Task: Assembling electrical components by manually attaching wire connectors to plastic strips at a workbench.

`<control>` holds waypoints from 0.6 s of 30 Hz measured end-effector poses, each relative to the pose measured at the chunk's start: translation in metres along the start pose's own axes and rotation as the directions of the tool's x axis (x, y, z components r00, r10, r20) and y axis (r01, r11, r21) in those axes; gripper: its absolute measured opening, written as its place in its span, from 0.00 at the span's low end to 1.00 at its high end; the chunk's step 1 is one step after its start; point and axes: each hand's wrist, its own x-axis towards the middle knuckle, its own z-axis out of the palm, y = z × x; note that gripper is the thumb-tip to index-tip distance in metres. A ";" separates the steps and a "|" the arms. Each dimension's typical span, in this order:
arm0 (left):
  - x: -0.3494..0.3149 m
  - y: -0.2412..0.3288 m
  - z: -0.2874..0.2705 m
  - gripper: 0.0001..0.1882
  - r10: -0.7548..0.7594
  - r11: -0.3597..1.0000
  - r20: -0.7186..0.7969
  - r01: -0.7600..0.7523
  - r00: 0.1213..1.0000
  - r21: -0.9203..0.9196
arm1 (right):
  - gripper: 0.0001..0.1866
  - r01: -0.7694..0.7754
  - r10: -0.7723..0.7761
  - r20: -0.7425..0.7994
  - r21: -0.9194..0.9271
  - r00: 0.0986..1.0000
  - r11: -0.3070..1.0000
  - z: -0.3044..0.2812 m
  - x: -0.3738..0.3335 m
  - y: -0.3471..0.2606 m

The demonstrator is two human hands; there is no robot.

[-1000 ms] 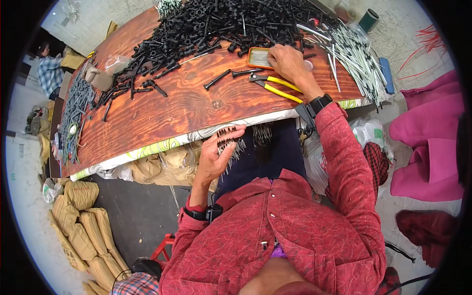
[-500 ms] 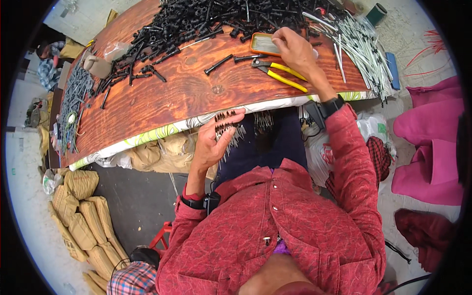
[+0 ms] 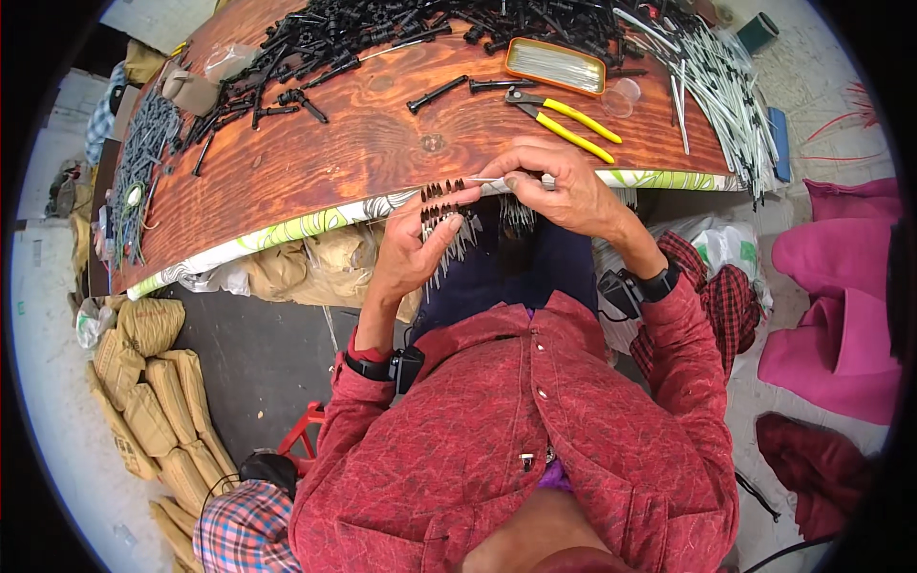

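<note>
Pins (image 3: 445, 212) with dark tops stand in rows between the fingers of the left hand (image 3: 411, 253), at the surface's (image 3: 334, 162) near edge. The right hand (image 3: 565, 194) pinches a thin rod (image 3: 486, 180) near them. Pliers (image 3: 575, 138) lie near a tin (image 3: 555, 86).

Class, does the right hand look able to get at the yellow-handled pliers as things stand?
Probably yes: the pliers lie uncovered on the table just beyond the right hand, though it holds a thin silvery piece.
</note>
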 end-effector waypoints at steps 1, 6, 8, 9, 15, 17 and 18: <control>0.000 -0.001 0.000 0.16 -0.001 1.000 -0.001 0.001 1.000 0.004 | 0.13 0.000 0.000 0.001 0.000 1.000 1.000 0.001 0.000 -0.001; -0.001 -0.001 0.001 0.16 0.018 1.000 -0.020 -0.018 1.000 0.002 | 0.12 0.022 -0.024 -0.036 -0.038 0.999 0.999 0.006 0.002 -0.002; -0.001 -0.001 0.000 0.16 0.017 1.000 -0.012 -0.016 1.000 0.013 | 0.12 0.035 -0.037 -0.050 -0.037 0.998 0.999 0.007 0.002 -0.001; -0.001 -0.001 -0.001 0.16 0.015 1.000 -0.009 -0.015 1.000 0.018 | 0.12 0.035 -0.037 -0.049 -0.036 0.998 0.999 0.008 0.002 -0.001; 0.001 -0.001 0.000 0.16 0.009 1.000 -0.012 -0.009 1.000 0.019 | 0.12 0.024 -0.028 -0.063 -0.051 0.998 0.998 0.009 0.002 -0.001; 0.001 -0.002 -0.001 0.16 0.013 1.000 -0.009 -0.013 1.000 0.023 | 0.12 0.011 -0.014 -0.064 -0.041 0.998 0.999 0.010 0.002 -0.002; 0.001 -0.002 -0.001 0.16 0.012 1.000 -0.009 -0.012 1.000 0.023 | 0.11 0.014 -0.018 -0.066 -0.071 0.998 0.997 0.012 0.001 -0.003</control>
